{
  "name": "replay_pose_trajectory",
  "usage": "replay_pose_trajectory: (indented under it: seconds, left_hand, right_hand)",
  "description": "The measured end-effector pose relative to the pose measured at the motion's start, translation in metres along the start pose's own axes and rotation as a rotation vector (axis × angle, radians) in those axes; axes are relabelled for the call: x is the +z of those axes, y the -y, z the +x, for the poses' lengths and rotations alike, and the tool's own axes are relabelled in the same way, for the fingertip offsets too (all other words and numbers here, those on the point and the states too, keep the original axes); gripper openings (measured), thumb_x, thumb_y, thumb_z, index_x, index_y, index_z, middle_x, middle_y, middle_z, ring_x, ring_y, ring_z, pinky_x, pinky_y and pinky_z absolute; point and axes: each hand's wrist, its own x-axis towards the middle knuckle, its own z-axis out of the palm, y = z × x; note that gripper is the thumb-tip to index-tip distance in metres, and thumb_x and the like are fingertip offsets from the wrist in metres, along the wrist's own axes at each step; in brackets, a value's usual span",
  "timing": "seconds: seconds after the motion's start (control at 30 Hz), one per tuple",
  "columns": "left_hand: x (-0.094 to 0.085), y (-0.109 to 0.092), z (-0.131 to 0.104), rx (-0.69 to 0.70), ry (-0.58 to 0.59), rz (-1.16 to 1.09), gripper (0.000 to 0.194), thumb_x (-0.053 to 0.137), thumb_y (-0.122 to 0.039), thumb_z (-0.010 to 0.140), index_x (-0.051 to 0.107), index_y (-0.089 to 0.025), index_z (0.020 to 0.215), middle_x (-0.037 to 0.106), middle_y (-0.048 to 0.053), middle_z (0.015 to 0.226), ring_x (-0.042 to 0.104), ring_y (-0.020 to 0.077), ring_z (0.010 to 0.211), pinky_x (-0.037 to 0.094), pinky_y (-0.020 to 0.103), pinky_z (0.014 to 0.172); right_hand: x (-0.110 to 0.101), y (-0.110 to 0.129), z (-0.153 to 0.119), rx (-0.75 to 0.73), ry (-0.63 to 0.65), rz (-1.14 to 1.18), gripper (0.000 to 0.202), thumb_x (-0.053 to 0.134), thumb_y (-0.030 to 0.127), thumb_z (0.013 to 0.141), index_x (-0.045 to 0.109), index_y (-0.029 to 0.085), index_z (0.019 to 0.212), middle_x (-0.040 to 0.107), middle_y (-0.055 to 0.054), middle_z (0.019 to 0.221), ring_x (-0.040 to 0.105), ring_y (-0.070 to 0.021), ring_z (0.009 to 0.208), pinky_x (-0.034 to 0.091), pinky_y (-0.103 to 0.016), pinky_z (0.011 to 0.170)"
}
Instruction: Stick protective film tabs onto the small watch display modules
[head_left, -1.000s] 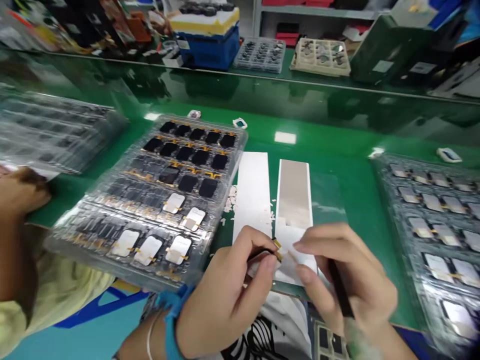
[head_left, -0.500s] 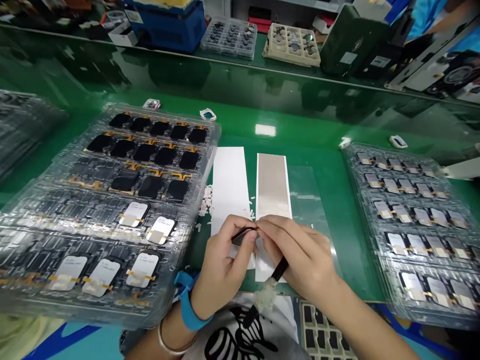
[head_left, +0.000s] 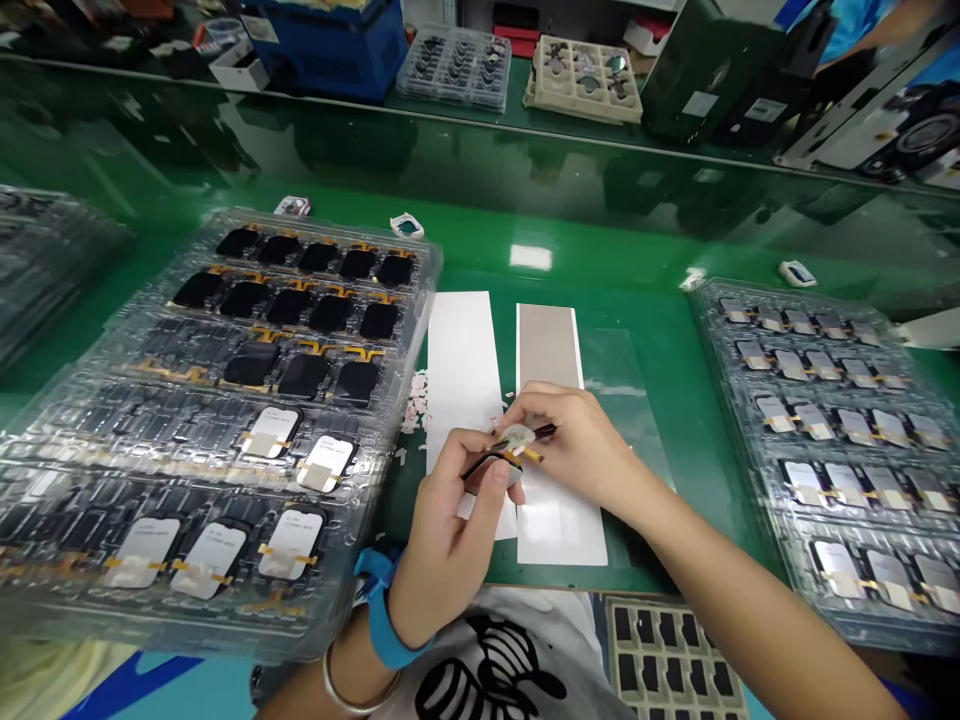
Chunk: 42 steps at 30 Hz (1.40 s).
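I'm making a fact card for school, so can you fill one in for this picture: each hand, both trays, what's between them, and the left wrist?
Left hand: pinches a thin, dark-edged part
Right hand: holds a dark tool with a pale patch, close to the part
Left tray: black pieces farther back, white pieces nearer
Right tray: rows of pale pieces
Between trays: white sheet, brown strip, tiny scraps
Left wrist: blue band, bangle

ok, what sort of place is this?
Likely a small-electronics assembly workshop: a clear plastic compartment tray holding black, rounded-square parts with orange flat tails, on a glossy green workbench.
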Motion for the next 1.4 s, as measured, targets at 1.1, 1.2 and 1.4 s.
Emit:
replay_pose_trajectory:
  seconds: [1.1,1.2,1.4]
  left_hand:
    - [0.001,-0.005,0.007,0.074,-0.141,0.018,0.016,0.058,-0.032,0.099,0.063,-0.019,0.092,0.062,-0.002,0.075,0.049,0.0068,0.052,0.042,0.019,0.051]
    - [0.003,-0.007,0.006,0.054,-0.121,-0.091,0.023,0.055,-0.041,0.099,0.058,-0.019,0.093,0.052,-0.004,0.068,0.042,0.0071,0.049,0.037,0.019,0.047]
    - [0.003,-0.002,0.003,0.006,-0.135,-0.119,0.02,0.053,-0.04,0.1,0.049,-0.022,0.093,0.046,-0.006,0.066,0.04,0.0089,0.054,0.037,0.019,0.051]
  right_hand:
    - [0.005,0.008,-0.017,-0.142,-0.201,0.094,0.013,0.057,0.017,0.089,0.068,0.018,0.083,0.066,-0.001,0.078,0.059,-0.0093,0.063,0.044,-0.022,0.053]
    - [0.005,0.006,-0.007,0.041,-0.047,0.329,0.008,0.062,0.018,0.083,0.068,0.018,0.077,0.065,0.001,0.07,0.056,-0.0093,0.061,0.041,-0.022,0.053]
    - [0.004,0.009,-0.009,0.203,0.161,0.748,0.027,0.072,0.044,0.079,0.068,0.017,0.074,0.062,0.001,0.061,0.05,-0.0086,0.052,0.038,-0.022,0.049]
